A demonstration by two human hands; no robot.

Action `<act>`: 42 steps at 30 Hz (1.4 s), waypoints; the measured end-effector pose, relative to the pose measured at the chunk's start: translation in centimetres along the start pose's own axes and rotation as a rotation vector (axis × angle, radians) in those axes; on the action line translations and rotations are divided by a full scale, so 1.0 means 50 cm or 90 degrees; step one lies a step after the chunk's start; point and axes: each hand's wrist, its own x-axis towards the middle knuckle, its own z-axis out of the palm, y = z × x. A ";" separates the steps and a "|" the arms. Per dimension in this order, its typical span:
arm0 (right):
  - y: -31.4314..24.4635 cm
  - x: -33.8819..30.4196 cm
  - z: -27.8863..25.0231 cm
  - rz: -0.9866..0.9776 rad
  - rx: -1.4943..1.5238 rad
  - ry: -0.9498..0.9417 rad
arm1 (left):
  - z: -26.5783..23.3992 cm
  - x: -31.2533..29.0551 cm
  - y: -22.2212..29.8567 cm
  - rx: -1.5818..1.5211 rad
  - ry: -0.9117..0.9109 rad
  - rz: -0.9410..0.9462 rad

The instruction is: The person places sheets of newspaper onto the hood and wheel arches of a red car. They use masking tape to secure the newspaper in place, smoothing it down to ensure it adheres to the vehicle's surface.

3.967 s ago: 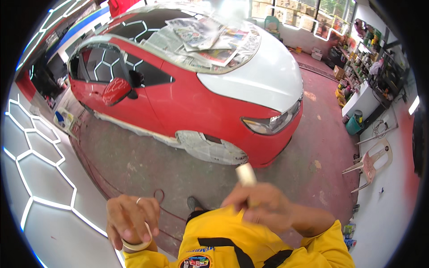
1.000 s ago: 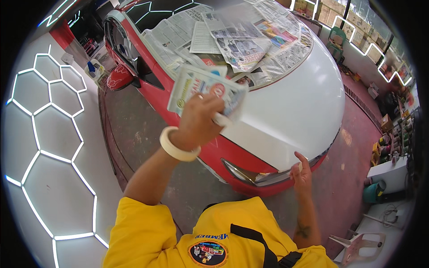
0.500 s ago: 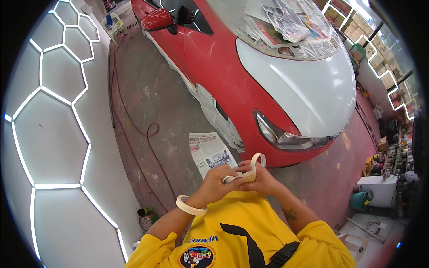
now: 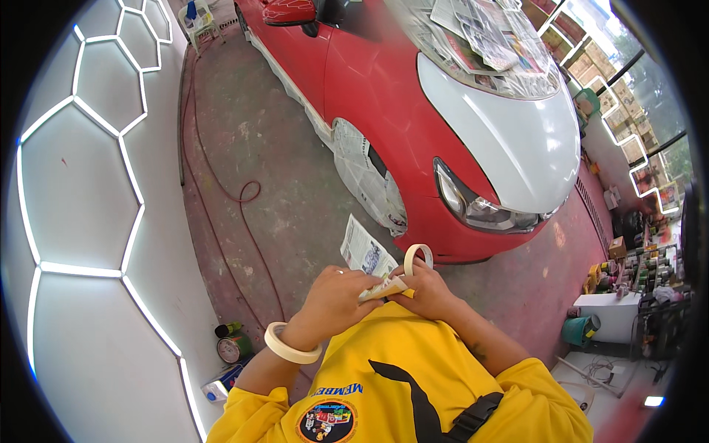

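Observation:
A newspaper sheet [image 4: 363, 248] hangs from my two hands in front of my yellow shirt. My left hand [image 4: 334, 299] is closed, pinching the paper's upper edge. My right hand [image 4: 430, 293] is closed close beside it, holding a roll of masking tape [image 4: 418, 260] that stands upright at its fingers, against the same paper edge. A cream strip lies along that edge; how far the tape sticks to it I cannot tell. Around my left wrist sits a second masking tape roll [image 4: 291, 345].
Ahead stands a red car [image 4: 369, 96] with a white hood [image 4: 509, 133]. Newspaper covers its windshield [image 4: 480, 44] and front wheel [image 4: 362, 173]. A red hose [image 4: 247, 196] lies on the floor at left. Cans [image 4: 650, 273] and a teal bucket [image 4: 580, 330] stand at right.
My hands have turned the newspaper, which now shows narrower, and its edge is tilted up toward the right. The view has shifted, so the car sits slightly higher and farther right.

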 end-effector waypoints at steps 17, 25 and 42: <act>0.503 -0.172 -0.278 0.283 0.244 0.199 | -0.105 0.483 0.047 -0.346 0.154 -0.071; 0.756 -0.195 -0.689 0.437 -0.123 0.349 | 0.107 1.008 -0.034 -0.123 0.183 -0.178; 0.967 -0.144 -0.857 0.585 -0.255 0.353 | 0.321 1.270 0.095 0.285 0.222 0.282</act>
